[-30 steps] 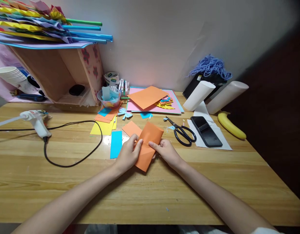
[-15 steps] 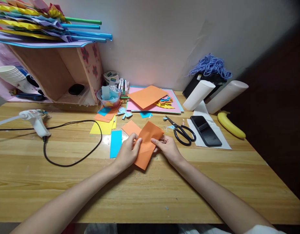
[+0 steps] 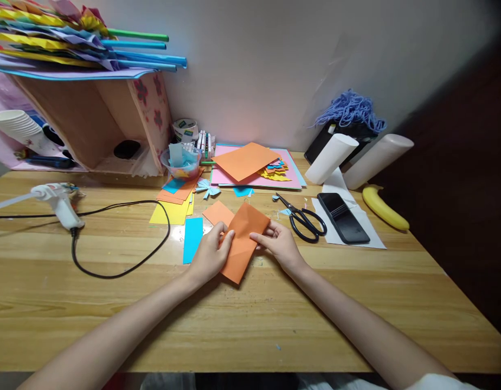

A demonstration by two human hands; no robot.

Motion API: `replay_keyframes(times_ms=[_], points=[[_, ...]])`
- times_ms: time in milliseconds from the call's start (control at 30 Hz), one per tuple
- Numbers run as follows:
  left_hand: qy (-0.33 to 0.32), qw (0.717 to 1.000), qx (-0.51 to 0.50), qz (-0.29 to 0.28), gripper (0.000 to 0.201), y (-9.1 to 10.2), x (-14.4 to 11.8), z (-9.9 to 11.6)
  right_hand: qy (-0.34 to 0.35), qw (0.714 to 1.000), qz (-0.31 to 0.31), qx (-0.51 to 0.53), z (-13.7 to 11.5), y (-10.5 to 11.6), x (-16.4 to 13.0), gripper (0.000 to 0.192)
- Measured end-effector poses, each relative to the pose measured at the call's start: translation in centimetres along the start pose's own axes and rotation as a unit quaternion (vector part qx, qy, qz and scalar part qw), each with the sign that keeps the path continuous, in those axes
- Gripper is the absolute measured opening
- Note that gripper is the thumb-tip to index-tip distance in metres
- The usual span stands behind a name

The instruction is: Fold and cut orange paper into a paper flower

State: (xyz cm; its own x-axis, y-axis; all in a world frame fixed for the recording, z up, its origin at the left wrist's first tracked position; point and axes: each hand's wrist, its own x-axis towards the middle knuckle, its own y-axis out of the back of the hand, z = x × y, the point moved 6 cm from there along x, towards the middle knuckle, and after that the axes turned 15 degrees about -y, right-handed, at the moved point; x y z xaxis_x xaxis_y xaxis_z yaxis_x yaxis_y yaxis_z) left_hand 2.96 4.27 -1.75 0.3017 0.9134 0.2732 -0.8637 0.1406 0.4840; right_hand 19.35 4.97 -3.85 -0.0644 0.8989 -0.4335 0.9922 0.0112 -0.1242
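The creased orange paper rectangle [image 3: 243, 249] is held up in front of you, over the wooden worktop [image 3: 193, 336]. Your left grip [image 3: 210, 252] pinches its left edge, thumb on top; your right grip [image 3: 281, 246] pinches the right edge likewise, its fingers partly hidden. Creases cross the middle, so the step in hand looks like folding or pressing; any further crease would seem to call for matched edges and steady thumb pressure.

Just beyond lies a pale orange paper piece [image 3: 218, 214], with a blue paper strip [image 3: 192, 238] just beside your left grip. To your right are black-handled scissors [image 3: 295, 209] and a smartphone [image 3: 343, 218] on white paper [image 3: 332, 234]. A glue gun [image 3: 63, 208] sits well apart on your left. At the back, the tape roll [image 3: 186, 130] carries a printed label, too small to read; no brand shows on the smartphone.
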Motion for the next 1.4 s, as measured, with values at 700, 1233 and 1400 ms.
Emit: replay_keyframes(times_ms=[700,1233,1400], points=[[-0.005,1.000,0.006,-0.004,0.026,0.1,0.2,0.2,-0.011,0.998,-0.025,0.060,0.3,0.3,0.4,0.037],[0.008,0.997,-0.057,-0.056,0.031,-1.1,-0.2,-0.2,-0.016,0.999,-0.034,-0.030,0.4,-0.9,-0.8,0.034],[0.028,0.996,-0.064,-0.057,0.031,-0.7,0.1,-0.4,0.054,0.998,0.003,-0.014,-1.4,0.6,-0.5,0.046]])
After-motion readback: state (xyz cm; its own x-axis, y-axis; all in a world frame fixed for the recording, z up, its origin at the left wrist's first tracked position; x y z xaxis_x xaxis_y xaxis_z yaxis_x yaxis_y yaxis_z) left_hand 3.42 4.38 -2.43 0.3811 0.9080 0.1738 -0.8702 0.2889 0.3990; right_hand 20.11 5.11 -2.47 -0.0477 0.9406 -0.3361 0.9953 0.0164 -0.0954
